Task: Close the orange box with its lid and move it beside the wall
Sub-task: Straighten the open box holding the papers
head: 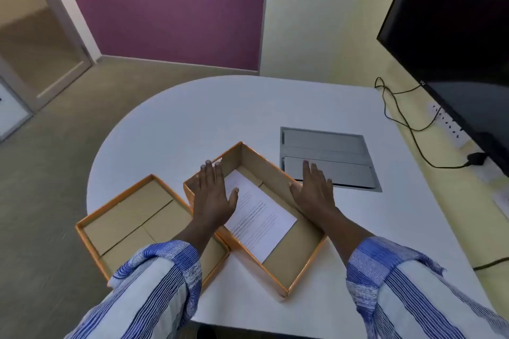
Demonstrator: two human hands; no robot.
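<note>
Two striped blue-and-white sleeves (154, 281) are reaching in from the near edge of the white table (176, 124); the left hand (213, 195) is hovering flat, fingers spread and gripping nothing, over the left wall of the orange box (303, 264); the right hand (315, 192) is lying likewise open and empty above the box's right wall. The box is sitting open near the table's front, at an angle, with a printed sheet of paper (261, 217) lying inside; its lid (129, 217) is resting upturned just beside it on the left, touching it. Beyond the right hand a grey cable hatch (325, 151) is lying flush in the tabletop; farther right, cables (407, 124) are trailing below a dark monitor (454, 22) against the pale wall (316, 22).
</note>
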